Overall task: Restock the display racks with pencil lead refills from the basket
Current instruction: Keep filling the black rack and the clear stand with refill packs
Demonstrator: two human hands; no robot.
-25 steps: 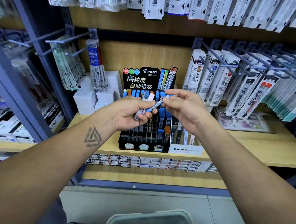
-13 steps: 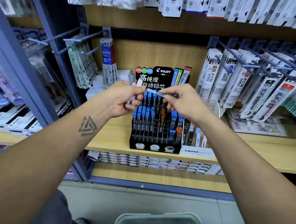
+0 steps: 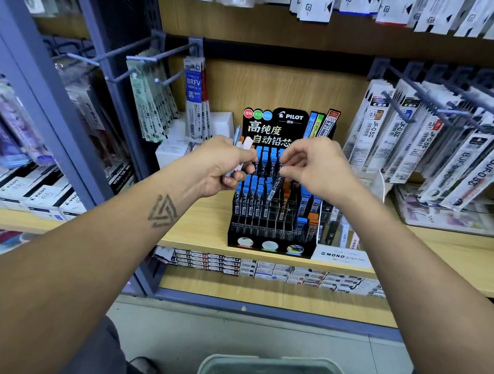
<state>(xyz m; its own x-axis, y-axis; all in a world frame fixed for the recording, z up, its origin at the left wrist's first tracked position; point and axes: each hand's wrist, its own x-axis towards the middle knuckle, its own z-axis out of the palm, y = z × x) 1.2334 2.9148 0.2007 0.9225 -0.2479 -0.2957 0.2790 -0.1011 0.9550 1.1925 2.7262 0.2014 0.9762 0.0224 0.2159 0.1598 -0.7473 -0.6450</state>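
The refill that lay level between both hands half a second ago now points downward, and the right hand (image 3: 311, 166) has carried it alone over the rack.

From the head camera, at the centre of the frame, the right hand pinches the top of one dark lead refill tube (image 3: 276, 186) between thumb and fingertips, its lower end dipping among the blue-capped tubes in the middle tiers of the black Pilot display rack (image 3: 272, 219). The left hand (image 3: 226, 166), just left of it, grips a small bunch of spare refills (image 3: 241, 141) whose ends stick up above the fist. At the bottom edge, the pale basket (image 3: 276, 370) sits on the floor with a few dark packs inside.

The step in hand looks like slotting a single tube into a rack compartment. The next move likely calls for lining the tube's foot with an open slot, easing it straight down without knocking its neighbours, then drawing another from the left hand's bunch.
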